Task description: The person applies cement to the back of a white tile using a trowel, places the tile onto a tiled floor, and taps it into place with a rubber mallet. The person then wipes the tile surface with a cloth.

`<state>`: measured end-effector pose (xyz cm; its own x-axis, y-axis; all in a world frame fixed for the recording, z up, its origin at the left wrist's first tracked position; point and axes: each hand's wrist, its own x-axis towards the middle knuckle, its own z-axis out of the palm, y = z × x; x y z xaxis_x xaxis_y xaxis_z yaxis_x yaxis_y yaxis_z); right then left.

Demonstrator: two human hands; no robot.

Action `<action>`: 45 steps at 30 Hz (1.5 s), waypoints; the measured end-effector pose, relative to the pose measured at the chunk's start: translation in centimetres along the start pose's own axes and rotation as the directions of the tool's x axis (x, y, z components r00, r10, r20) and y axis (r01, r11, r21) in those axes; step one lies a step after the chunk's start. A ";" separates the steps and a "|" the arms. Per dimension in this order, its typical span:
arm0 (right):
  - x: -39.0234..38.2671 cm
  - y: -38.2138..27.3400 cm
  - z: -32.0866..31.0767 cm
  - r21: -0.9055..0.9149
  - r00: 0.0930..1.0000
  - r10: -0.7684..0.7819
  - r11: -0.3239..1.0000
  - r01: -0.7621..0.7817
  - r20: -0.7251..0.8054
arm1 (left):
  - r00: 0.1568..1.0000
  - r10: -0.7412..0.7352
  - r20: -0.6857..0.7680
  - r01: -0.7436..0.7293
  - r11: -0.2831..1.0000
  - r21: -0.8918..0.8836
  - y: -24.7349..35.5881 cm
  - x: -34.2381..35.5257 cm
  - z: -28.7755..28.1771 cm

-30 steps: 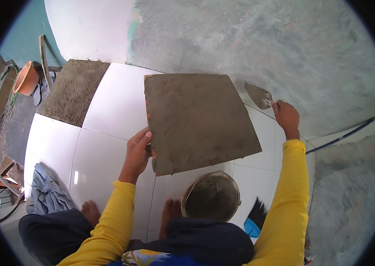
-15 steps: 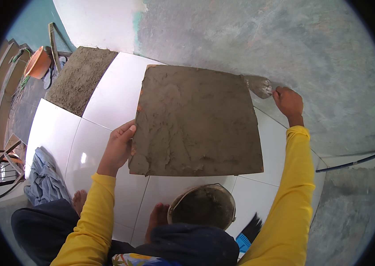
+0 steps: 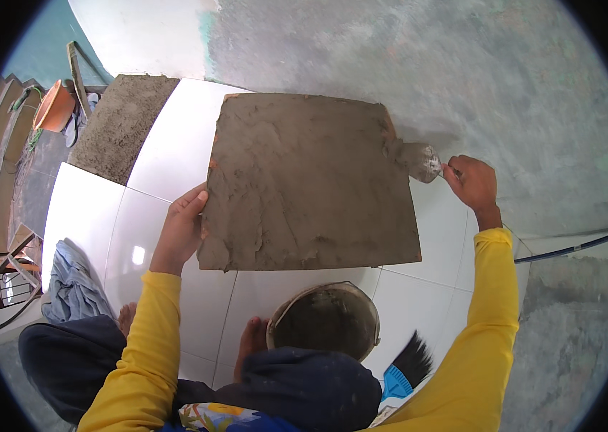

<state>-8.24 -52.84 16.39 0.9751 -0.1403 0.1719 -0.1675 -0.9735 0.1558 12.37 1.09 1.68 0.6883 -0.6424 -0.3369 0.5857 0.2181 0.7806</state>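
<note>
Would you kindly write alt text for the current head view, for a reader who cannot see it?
A person's left hand grips a mortar-coated tile while the right hand holds a trowel at the tile's right edge. Below, on white floor tiles, are a bucket and a black-bristled blue brush.

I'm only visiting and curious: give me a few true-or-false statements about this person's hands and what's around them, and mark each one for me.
1. The left hand grips the left edge of the mortar-coated slab. True.
2. The right hand is empty. False: it holds a trowel.
3. The bucket stands close to the person's legs. True.
4. The sleeves are green. False: they are yellow.
5. The orange basin is off to the person's right. False: it is to the left.
</note>
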 end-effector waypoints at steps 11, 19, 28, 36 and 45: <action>-7.5 -4.1 -4.7 -0.042 1.000 -0.007 0.999 0.008 0.023 | 0.998 0.027 -0.050 -0.028 0.999 -0.020 -0.5 0.2 0.1; -12.7 -7.6 -7.7 -0.078 0.997 0.061 0.995 -0.058 0.041 | 0.999 0.039 0.032 -0.036 0.997 -0.069 -0.9 0.5 -0.7; -19.8 -14.4 -11.6 -0.092 0.983 0.177 0.979 -0.180 -0.038 | 1.000 -0.011 0.013 0.012 0.995 -0.102 -0.9 0.4 -0.7; -27.9 -28.2 -10.4 -0.123 0.973 0.186 0.978 -0.170 0.135 | 1.000 0.001 -0.013 -0.002 0.995 -0.095 -0.2 0.0 0.6; -18.5 -12.9 -10.2 0.176 0.812 0.584 0.798 -0.577 0.016 | 0.999 -0.018 0.048 0.018 1.000 -0.008 -0.4 0.1 -0.6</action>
<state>-25.64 -35.84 21.12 0.6962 -0.6848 0.2154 -0.6705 -0.7275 -0.1459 12.46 1.34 1.02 0.6566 -0.6807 -0.3250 0.6013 0.2121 0.7704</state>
